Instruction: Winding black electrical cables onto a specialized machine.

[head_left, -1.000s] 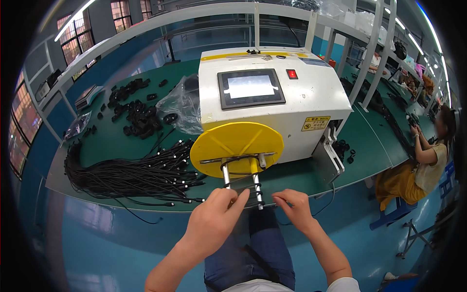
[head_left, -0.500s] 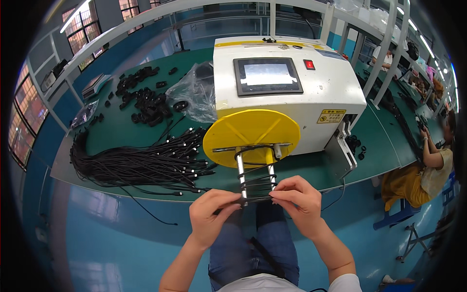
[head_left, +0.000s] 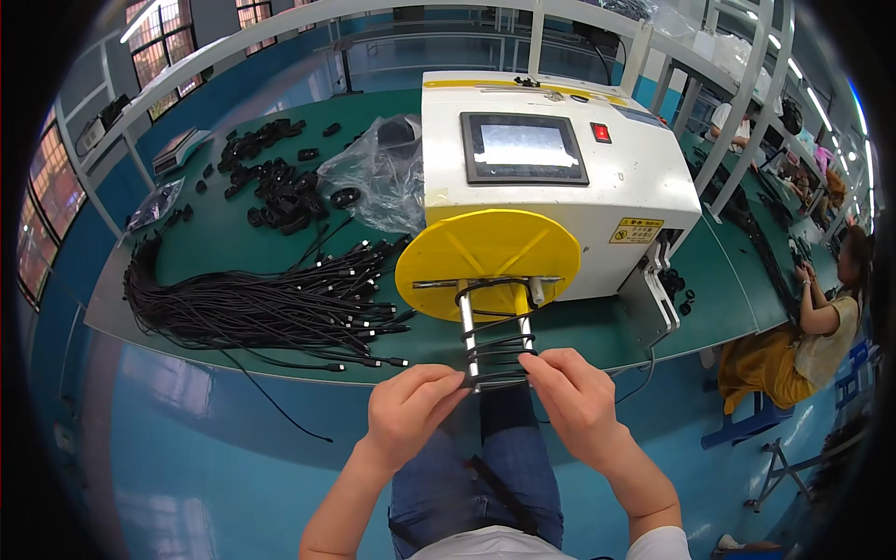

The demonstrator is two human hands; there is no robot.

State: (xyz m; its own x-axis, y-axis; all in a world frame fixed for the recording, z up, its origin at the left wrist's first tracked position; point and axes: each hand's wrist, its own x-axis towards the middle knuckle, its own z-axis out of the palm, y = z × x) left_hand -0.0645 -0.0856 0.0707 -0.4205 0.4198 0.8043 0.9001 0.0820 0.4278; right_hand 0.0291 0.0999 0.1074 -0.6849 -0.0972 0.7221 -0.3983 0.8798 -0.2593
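Note:
A black cable (head_left: 501, 353) is wound in several loose turns round two pegs, a silver left peg (head_left: 469, 329) and a right peg (head_left: 523, 302), which stick out toward me from a yellow disc (head_left: 485, 245). Beside the left peg's free end, my left hand (head_left: 411, 411) is closed, thumb and fingers pinching the cable. On the other side, my right hand (head_left: 579, 399) pinches the cable close to the right peg's end. My fingers hide the exact parts of the cable that they hold.
The disc sits on a white winding machine (head_left: 569, 201) with a screen (head_left: 525, 149) and red switch (head_left: 601, 133). Left lie a bundle of black cables (head_left: 233, 303), small black parts (head_left: 280, 191) and a clear plastic bag (head_left: 378, 177). Another person (head_left: 831, 327) sits far right.
The view has shifted slightly. My right hand is turned a little more upright beside the right peg. Both hands stay pinched at the pegs' ends, and the winding looks much the same.

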